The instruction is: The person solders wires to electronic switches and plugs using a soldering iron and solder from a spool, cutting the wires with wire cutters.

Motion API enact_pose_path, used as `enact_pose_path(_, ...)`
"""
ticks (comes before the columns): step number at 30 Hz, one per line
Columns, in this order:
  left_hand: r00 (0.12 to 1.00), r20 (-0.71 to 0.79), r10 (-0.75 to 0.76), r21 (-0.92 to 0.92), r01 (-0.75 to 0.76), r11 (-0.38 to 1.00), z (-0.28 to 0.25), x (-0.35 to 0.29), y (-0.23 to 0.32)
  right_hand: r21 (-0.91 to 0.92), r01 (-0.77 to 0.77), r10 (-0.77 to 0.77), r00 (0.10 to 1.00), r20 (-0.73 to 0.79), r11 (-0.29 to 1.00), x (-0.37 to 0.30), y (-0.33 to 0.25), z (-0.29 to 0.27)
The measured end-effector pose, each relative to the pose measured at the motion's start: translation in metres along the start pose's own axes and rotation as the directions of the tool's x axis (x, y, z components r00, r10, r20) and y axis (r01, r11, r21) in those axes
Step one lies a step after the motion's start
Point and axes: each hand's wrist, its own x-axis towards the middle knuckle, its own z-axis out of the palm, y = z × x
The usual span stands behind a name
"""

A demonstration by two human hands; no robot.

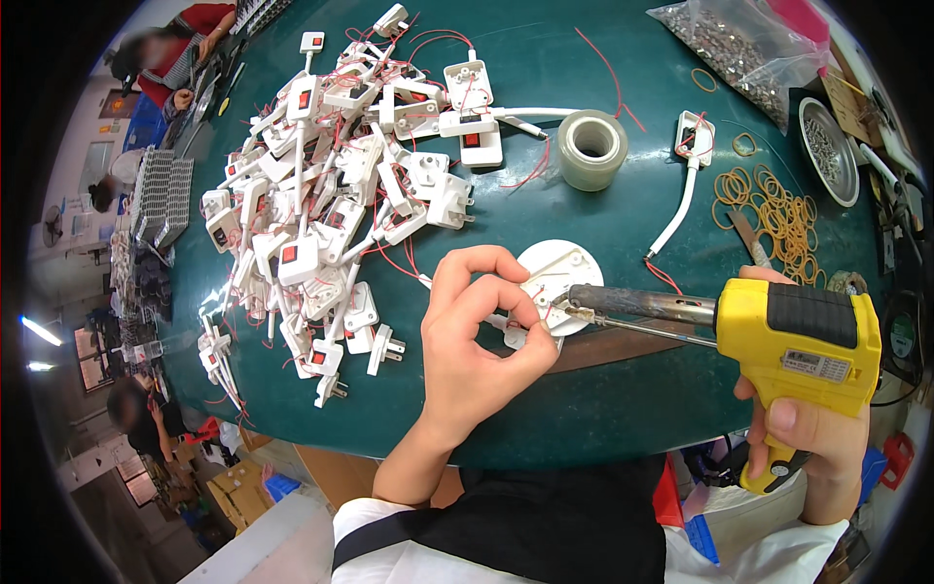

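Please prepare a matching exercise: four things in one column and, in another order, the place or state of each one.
1. yellow-and-black soldering gun
2. round white plastic disc
3. thin tan rubber bands
4. round silver metal bowl

A. containing small metal pieces
B. next to the left hand, with the gun's tip over it
C. in a loose pile on the dark green table
D. gripped by the right hand

Pairs: 1-D, 2-B, 3-C, 4-A

Bright light, bowed edges, black corners
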Motion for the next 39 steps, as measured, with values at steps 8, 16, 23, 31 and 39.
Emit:
enact_pose_path(8, 0.998, -0.033, 0.052, 0.029, -0.051, 0.998, 0.001, 0.001, -0.002, 0.001, -0.01, 0.01, 1.0, -0.011, 1.0, -0.002, -0.002, 0.004)
enact_pose_path(16, 0.998, -0.026, 0.049, 0.027, -0.049, 0.998, 0.001, 0.002, -0.001, -0.01, 0.008, -0.008, 1.0, -0.001, 1.0, -0.004, -0.002, 0.006)
enact_pose_path(23, 0.999, -0.025, 0.039, 0.032, -0.038, 0.999, 0.0, 0.001, -0.001, -0.005, 0.022, -0.022, 1.0, 0.014, 1.0, -0.003, -0.001, 0.006)
enact_pose_path(31, 0.999, -0.031, 0.043, 0.034, -0.042, 0.999, 0.001, 0.002, -0.001, 0.112, 0.08, -0.08, 0.997, -0.006, 0.99, -0.008, 0.01, -0.01)
enact_pose_path(39, 0.999, -0.031, 0.044, 0.038, -0.043, 0.998, 0.001, 0.002, -0.001, 0.231, 0.481, -0.419, 0.867, -0.269, 0.846, -0.022, 0.062, -0.059)
